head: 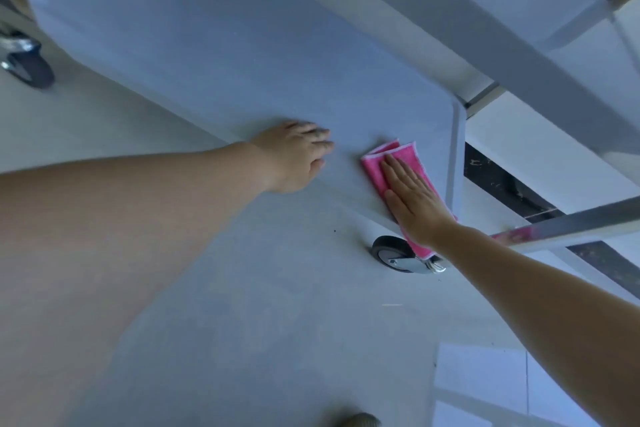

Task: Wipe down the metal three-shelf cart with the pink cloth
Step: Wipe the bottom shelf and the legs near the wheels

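Your left forearm fills the near left of the view, and your left hand (294, 152) rests flat, fingers loosely curled, on the front edge of the bottom shelf (214, 55), gripping nothing. Use it as a brace so the cart stays put on its wheels; one wheel (29, 68) shows far left, another (394, 255) under the near right corner. Just right of that hand, apart from it, the cloth (381, 158) lies folded on the shelf near the right rim, its tail hanging over the front edge. Your right hand (414, 199) lies open and flat on it, fingers straight, pressing rather than pinching. Keep that palm pressure even, sweep in overlapping passes leftward across the bare shelf, and run into the raised rim and corner where grime likely gathers. Mind the upper shelf (485, 45) overhead and the rail (571, 224) by your right wrist.
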The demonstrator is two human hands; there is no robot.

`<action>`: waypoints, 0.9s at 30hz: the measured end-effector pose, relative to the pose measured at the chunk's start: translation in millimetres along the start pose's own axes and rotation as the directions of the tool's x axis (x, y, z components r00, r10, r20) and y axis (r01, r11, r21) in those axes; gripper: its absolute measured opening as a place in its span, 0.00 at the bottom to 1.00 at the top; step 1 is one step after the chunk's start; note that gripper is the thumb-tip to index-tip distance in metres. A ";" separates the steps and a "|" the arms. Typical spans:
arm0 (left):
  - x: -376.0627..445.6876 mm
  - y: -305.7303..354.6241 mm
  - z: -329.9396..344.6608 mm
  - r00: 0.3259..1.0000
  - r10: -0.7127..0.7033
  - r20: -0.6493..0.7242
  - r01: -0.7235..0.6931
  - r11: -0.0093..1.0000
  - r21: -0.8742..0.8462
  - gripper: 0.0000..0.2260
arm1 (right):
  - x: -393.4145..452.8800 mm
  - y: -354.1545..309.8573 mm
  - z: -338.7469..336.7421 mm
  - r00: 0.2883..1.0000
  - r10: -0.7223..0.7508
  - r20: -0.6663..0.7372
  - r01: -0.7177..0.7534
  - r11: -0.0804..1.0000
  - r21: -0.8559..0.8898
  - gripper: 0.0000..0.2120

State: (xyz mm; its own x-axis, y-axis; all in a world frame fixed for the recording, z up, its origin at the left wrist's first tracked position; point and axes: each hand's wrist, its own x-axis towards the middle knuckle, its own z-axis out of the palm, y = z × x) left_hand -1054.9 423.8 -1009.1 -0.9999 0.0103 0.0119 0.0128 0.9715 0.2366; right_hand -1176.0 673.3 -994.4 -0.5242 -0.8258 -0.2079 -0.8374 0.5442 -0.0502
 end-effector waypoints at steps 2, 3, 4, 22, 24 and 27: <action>0.9 3.0 -0.3 1.000 -0.014 0.000 0.014 1.000 -0.003 0.21 | 6.6 4.3 0.2 1.000 0.003 -0.001 -0.003 1.000 -0.017 0.27; 1.5 4.8 -0.6 1.000 -0.020 0.007 0.020 1.000 -0.007 0.21 | 8.0 6.8 0.7 1.000 -0.001 0.009 0.001 1.000 -0.021 0.27; 1.7 6.3 -1.6 0.999 -0.030 0.015 0.030 0.999 -0.016 0.21 | 8.5 9.2 0.8 1.000 -0.007 0.023 0.008 1.000 -0.016 0.27; 6.1 -12.8 7.1 0.970 0.050 -0.238 -0.057 0.998 -0.024 0.18 | 1.2 2.5 -2.3 1.000 -0.007 0.002 0.007 0.997 0.070 0.26; 7.3 -14.3 5.5 0.968 0.060 -0.243 -0.069 0.997 -0.030 0.19 | 3.1 4.4 -2.1 1.000 0.018 -0.005 -0.018 0.997 0.079 0.25; 11.3 -16.2 6.9 0.968 0.058 -0.243 -0.074 0.996 -0.058 0.18 | 12.6 22.5 -1.3 0.989 0.139 -0.040 -0.136 0.988 0.073 0.26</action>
State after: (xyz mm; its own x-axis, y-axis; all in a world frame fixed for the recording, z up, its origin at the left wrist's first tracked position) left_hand -1066.4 409.8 -1019.5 -0.9652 0.0087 0.2613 0.0873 0.9528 0.2907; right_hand -1201.6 675.0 -996.9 -0.6412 -0.7476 -0.1733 -0.7450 0.6605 -0.0929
